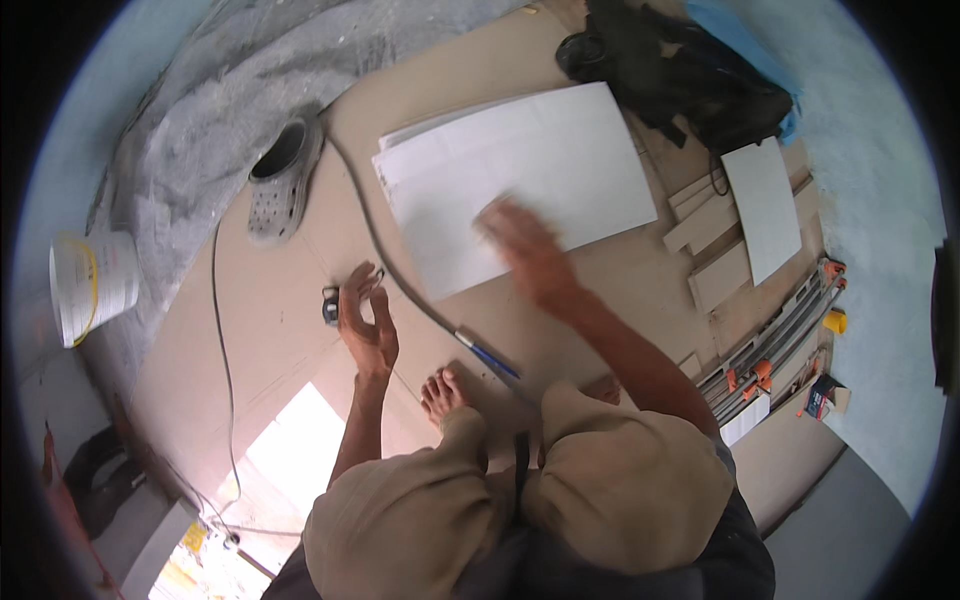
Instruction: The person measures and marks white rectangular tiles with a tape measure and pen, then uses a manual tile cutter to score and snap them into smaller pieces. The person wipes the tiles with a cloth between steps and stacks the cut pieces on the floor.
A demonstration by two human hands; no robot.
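My left hand [366, 330] is at the left of the white sheet, fingers curled over a small black-and-grey tape measure [331, 306] and thumb apart from them. The fingers hide part of the tape measure. My right hand [523, 243] is above the near part of a large white sheet [540, 140], its fingers smeared by motion. I cannot make out whether it touches the sheet or holds anything. Under the sheet's far left edge another pale sheet [430, 126] shows. Between my hands lies a slim blue-and-white thing [485, 358], close to a grey cable [365, 205].
A grey clog [283, 190] and a white bucket [95, 285] are at left. Far right are a black bag [690, 80], board offcuts [715, 225], a white panel [762, 210] and bar clamps [770, 350] by the wall. My bare foot [443, 395] rests on the brown floor covering.
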